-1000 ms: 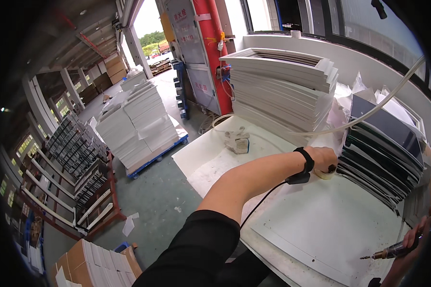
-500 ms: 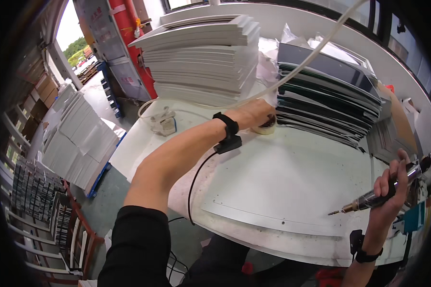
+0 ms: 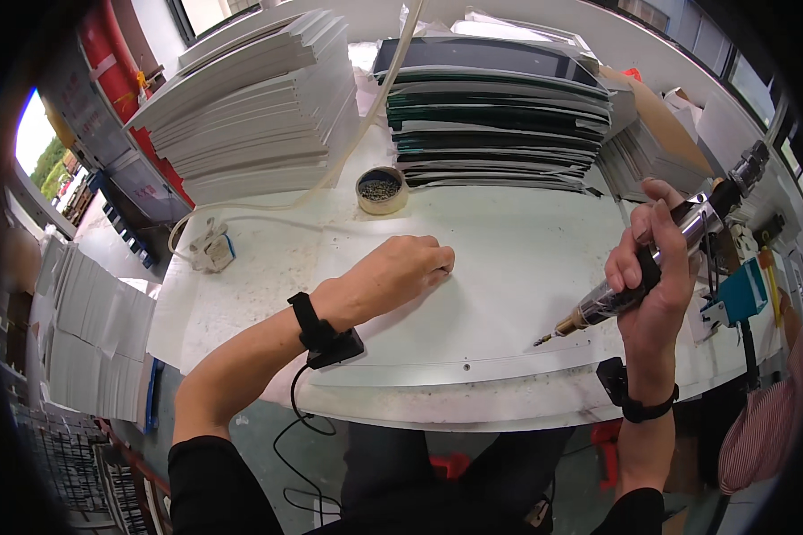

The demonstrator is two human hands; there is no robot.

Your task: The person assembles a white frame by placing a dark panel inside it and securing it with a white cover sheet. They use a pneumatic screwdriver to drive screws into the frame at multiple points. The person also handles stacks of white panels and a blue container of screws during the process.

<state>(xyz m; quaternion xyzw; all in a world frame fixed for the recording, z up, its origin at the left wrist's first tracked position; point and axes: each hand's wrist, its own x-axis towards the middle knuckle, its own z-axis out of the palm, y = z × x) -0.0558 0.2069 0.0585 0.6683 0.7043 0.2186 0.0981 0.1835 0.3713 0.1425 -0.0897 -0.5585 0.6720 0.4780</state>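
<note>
My left hand (image 3: 400,275) hovers over a flat white panel (image 3: 517,267), its fingers curled together. What they hold, if anything, is hidden. Gripped in my right hand (image 3: 658,276) is a silver and black power screwdriver (image 3: 602,305), its bit pointing down and left above the panel's near right part. Beyond my left hand stands a round pale tub (image 3: 384,207) with many small dark screws or similar fasteners in it. A small dark spot, a hole or screw, shows near the panel's front edge.
A tall stack of white panels (image 3: 250,116) stands at the back left, and a stack of dark, glossy panels (image 3: 500,120) at the back centre. A pale hose (image 3: 352,147) crosses the table toward a whitish block (image 3: 212,248). A teal tool (image 3: 742,292) is at the right.
My left hand has left the tub and come back toward me over the panel. The head view has shifted; my right hand still holds the screwdriver, now raised more upright.
</note>
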